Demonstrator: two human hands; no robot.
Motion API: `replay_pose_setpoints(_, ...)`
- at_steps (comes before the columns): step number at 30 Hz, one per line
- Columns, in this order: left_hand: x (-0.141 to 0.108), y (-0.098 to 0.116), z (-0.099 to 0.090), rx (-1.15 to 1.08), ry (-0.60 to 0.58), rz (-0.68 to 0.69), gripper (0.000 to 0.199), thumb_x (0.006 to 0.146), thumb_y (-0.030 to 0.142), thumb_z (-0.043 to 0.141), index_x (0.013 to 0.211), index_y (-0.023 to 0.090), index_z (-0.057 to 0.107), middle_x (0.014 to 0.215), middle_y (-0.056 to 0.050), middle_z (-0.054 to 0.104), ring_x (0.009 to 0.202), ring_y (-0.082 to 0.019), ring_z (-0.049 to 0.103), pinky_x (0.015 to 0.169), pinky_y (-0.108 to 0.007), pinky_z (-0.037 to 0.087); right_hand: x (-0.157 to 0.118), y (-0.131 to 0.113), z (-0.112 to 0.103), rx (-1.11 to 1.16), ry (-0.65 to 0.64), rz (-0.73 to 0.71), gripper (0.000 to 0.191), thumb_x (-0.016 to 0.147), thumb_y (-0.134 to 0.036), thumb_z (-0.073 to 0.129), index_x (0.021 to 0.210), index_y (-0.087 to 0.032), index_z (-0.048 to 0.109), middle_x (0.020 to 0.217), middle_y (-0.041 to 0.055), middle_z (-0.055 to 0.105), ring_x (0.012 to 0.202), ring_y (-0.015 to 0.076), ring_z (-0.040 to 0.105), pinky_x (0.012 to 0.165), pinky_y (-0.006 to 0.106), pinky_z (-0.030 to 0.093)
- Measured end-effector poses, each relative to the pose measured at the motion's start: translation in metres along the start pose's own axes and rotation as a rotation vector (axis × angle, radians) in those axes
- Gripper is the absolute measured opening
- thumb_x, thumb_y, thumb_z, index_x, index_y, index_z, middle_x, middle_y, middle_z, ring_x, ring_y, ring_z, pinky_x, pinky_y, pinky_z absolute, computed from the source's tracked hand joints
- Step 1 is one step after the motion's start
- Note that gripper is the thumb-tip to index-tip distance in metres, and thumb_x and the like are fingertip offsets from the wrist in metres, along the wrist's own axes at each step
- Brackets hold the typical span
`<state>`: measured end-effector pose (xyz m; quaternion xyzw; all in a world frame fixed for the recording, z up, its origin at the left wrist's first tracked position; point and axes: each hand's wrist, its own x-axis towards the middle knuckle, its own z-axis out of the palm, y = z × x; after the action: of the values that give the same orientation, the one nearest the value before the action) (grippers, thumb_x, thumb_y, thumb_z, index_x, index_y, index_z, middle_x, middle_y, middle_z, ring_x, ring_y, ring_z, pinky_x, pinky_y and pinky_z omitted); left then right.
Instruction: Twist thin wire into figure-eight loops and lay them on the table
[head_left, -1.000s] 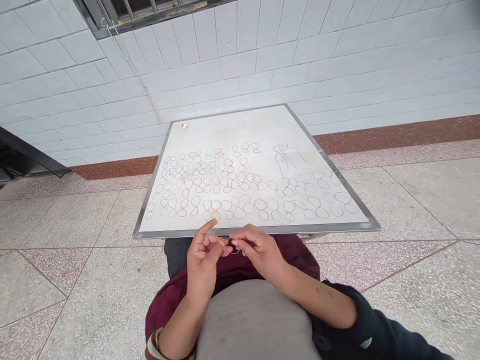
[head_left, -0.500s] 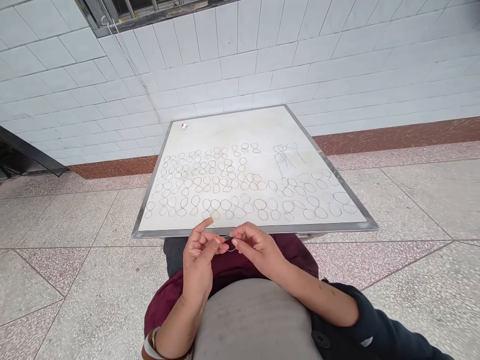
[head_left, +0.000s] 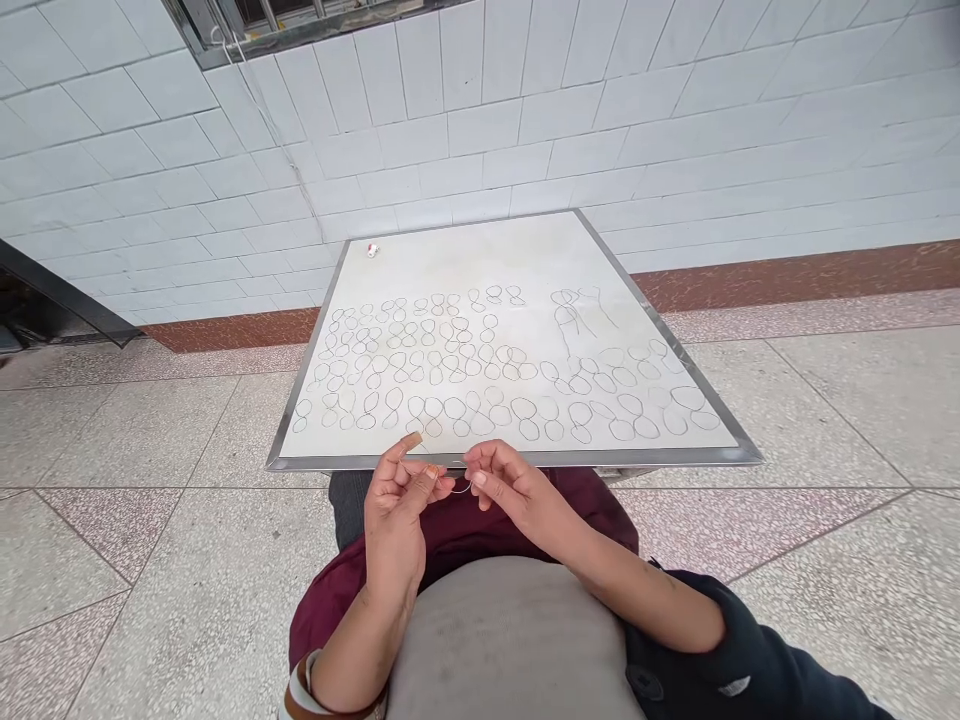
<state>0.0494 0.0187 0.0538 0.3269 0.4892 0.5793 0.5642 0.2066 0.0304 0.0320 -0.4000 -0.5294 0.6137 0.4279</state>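
Your left hand (head_left: 397, 502) and right hand (head_left: 516, 490) are pinching a thin wire loop (head_left: 462, 488) above the metal-edged white board (head_left: 510, 458), so the next move calls for gentle fingertips.

White glazed wall tiles (head_left: 480, 130) cover the wall, with a barred window (head_left: 255, 15) high above and a red-brown band (head_left: 795, 275) along the bottom; speckled terrazzo floor tiles (head_left: 825, 420) are grey and pink.
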Motion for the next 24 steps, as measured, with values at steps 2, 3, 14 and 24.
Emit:
replay_pose_setpoints(2,0.000,0.001,0.001,-0.020,0.029,-0.002,0.041,0.081,0.024,0.069,0.120,0.022,0.058,0.076,0.003,0.063,0.076,-0.013,0.066,0.078,-0.031,0.054,0.001,0.002,0.003,0.162,-0.041,0.038,0.021,0.083,-0.033,0.066,0.098,-0.023,0.055,0.087,-0.0007,0.057,0.071,0.0114,0.051,0.064,0.026,0.047)
replay_pose_setpoints(3,0.000,0.001,0.002,-0.032,0.036,-0.004,0.042,0.080,0.025,0.069,0.120,0.022,0.057,0.076,0.003,0.063,0.078,-0.014,0.066,0.079,-0.031,0.054,0.002,0.003,0.005,0.220,-0.039,0.039,0.023,0.081,-0.033,0.069,0.095,-0.023,0.055,0.089,-0.0007,0.057,0.072,0.0110,0.051,0.063,0.025,0.046)
replay_pose_setpoints(14,0.002,-0.004,0.003,0.026,-0.005,-0.019,0.050,0.080,0.024,0.070,0.126,0.021,0.051,0.074,0.003,0.064,0.069,-0.011,0.062,0.067,-0.023,0.050,0.006,0.016,0.004,0.143,-0.044,-0.020,0.020,0.085,-0.038,0.066,0.094,-0.022,0.057,0.084,-0.0011,0.055,0.074,0.0118,0.050,0.066,0.026,0.043)
replay_pose_setpoints(24,-0.003,-0.007,0.005,0.303,-0.233,-0.023,0.056,0.085,0.031,0.065,0.135,0.024,0.043,0.074,0.003,0.059,0.070,-0.013,0.062,0.062,-0.024,0.050,0.010,0.005,0.001,0.182,-0.026,0.006,0.018,0.086,-0.038,0.063,0.086,-0.020,0.063,0.071,-0.0024,0.057,0.065,0.0119,0.052,0.065,0.028,0.042)
